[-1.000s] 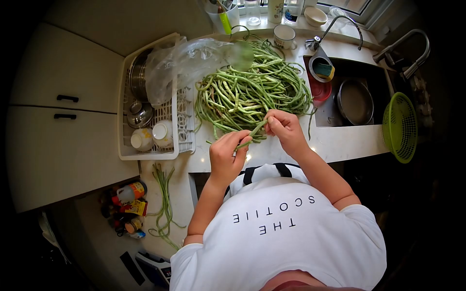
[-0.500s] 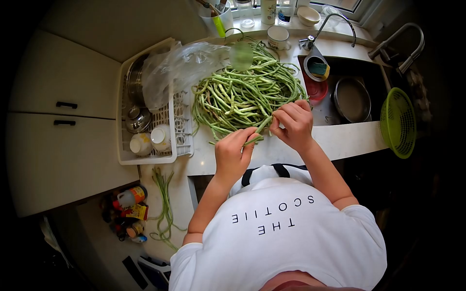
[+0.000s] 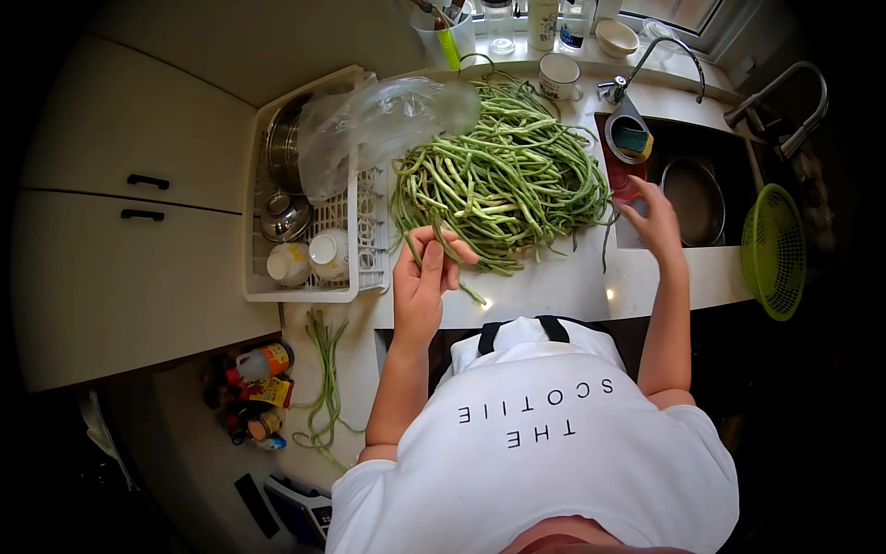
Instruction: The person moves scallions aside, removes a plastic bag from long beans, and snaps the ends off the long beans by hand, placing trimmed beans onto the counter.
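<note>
A big heap of long green beans (image 3: 508, 175) lies on the counter in front of me. At its near left edge, my left hand (image 3: 425, 277) is closed, with a long bean (image 3: 471, 292) pinched between thumb and fingers; one end sticks out toward the counter's front. My right hand (image 3: 657, 223) is off to the right, at the sink's left side near a red bowl (image 3: 627, 181). Its thumb and forefinger are spread, and I see nothing between them. A thin bean end hangs from the heap's right side, left of that hand.
Left of the heap stands a white dish rack (image 3: 318, 294) with cups, pots and a clear plastic bag (image 3: 369, 120). A few long beans (image 3: 323, 388) lie on the lower left counter. The sink holds a metal pan (image 3: 692, 198); a green colander (image 3: 773, 254) is to its right.
My hands have come apart. The right hand has let go and moved right toward the sink; the left, still holding a bean, has shifted slightly left. The view has shifted a little.
</note>
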The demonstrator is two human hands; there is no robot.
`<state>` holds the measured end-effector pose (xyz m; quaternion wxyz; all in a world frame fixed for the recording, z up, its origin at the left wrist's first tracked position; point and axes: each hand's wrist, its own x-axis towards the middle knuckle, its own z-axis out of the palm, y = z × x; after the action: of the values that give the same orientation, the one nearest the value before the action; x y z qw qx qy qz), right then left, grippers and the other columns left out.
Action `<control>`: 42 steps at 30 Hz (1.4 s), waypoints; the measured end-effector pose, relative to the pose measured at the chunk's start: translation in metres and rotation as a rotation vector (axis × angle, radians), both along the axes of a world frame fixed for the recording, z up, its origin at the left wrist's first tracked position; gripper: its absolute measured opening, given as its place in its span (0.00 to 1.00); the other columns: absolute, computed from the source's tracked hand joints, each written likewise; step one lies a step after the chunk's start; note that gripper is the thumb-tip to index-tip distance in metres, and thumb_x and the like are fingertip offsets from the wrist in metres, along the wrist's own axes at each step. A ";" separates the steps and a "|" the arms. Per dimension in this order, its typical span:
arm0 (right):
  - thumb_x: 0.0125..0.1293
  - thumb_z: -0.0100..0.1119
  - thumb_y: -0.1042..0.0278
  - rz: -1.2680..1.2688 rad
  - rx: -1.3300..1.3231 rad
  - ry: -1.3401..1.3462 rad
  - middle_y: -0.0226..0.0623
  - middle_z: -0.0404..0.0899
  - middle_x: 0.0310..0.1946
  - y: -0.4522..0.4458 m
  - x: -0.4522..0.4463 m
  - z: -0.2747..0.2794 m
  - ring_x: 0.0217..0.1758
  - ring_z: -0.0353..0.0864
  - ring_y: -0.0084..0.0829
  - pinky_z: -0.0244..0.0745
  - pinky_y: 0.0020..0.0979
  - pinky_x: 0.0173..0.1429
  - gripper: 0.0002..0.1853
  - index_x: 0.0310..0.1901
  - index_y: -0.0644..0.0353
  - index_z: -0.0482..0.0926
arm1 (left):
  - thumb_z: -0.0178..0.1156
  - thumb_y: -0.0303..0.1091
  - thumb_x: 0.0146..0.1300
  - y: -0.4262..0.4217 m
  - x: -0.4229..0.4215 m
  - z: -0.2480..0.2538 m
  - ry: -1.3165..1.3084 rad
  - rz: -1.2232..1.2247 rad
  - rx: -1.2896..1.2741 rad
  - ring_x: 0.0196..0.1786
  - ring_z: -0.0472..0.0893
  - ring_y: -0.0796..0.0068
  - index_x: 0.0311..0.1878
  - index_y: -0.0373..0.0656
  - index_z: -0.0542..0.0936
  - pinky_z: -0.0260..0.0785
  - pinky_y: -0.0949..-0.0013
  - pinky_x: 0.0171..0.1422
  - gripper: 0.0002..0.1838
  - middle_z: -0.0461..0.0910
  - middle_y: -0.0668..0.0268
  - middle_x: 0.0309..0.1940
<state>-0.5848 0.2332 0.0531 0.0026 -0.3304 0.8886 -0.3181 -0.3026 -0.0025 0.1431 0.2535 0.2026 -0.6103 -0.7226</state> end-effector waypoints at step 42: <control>0.78 0.48 0.60 0.990 -0.441 -1.128 0.26 0.76 0.25 -0.150 0.144 0.105 0.26 0.72 0.16 0.70 0.23 0.34 0.16 0.50 0.61 0.82 | 0.62 0.37 0.70 -0.027 0.020 0.062 0.315 0.543 -0.261 0.20 0.65 0.86 0.44 0.42 0.78 0.57 0.82 0.26 0.09 0.84 0.59 0.35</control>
<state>-0.4408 0.0834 0.1585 0.5297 -0.4695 0.4184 -0.5691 -0.2827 -0.0294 0.2053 0.5517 0.2098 -0.5747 -0.5669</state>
